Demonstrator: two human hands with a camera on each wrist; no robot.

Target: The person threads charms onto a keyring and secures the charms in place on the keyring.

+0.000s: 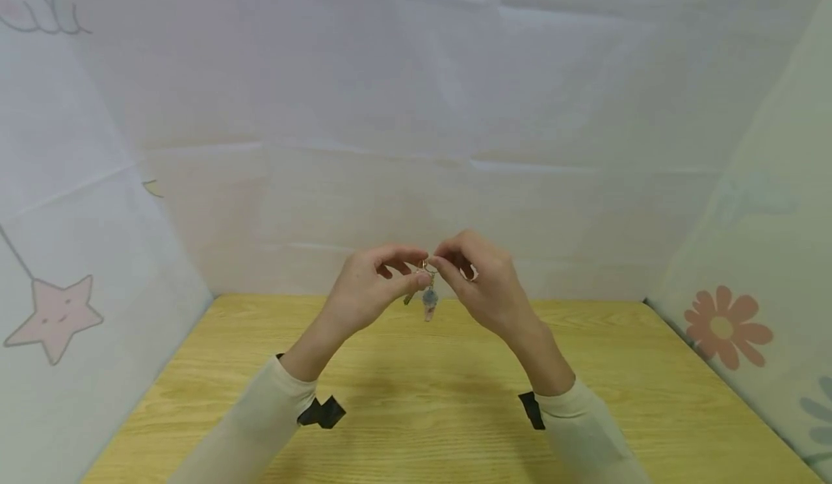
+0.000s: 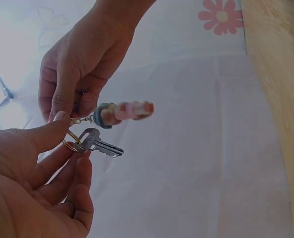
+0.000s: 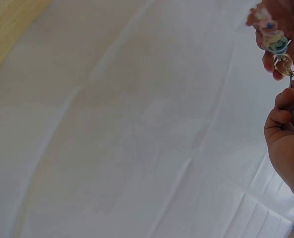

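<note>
Wooden tabletop [image 1: 455, 412], white backdrop: left hand [image 1: 367, 292] and right hand [image 1: 484, 285] both pinch key ring [image 2: 73, 140]; silver key [image 2: 100, 144], charm [image 2: 122, 112] dangle—light, stiff; best gripped at ring.

Cream long sleeves [image 1: 260, 419] (black straps [image 1: 321, 412] at both wrists), bare hands

A small key ring [image 2: 72, 140], gold-coloured, is held in the air above the wooden table [image 1: 455, 412], pinched between the left hand [image 1: 367, 289] and the right hand [image 1: 481, 282]. From the ring hang a silver key [image 2: 100, 144], blade pointing away from the palm, and a pink-and-blue charm [image 2: 122, 112] on a short chain.
</note>
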